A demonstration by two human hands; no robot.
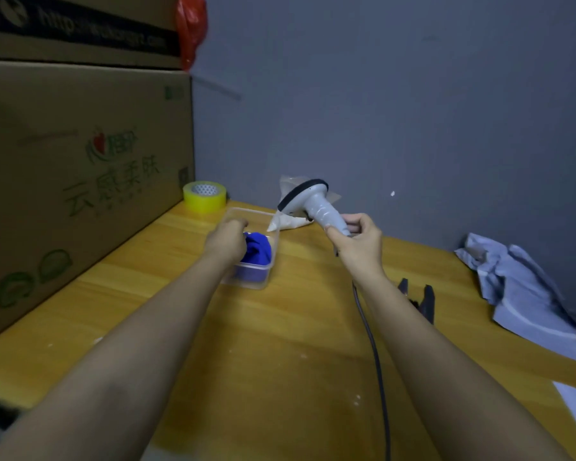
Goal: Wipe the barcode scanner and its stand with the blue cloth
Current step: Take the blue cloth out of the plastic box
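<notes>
My right hand grips the grey handle of the white barcode scanner, held above the wooden table with its black-rimmed head tilted up to the left. A dark cable trails from the handle toward me. My left hand reaches into a clear plastic container, fingers closed on the blue cloth bunched inside. A black stand lies on the table to the right of my right forearm, partly hidden.
Large cardboard boxes are stacked along the left edge. A yellow tape roll stands beside them. A crumpled plastic bag lies behind the scanner. Pale grey cloth is heaped at the right, against the grey wall.
</notes>
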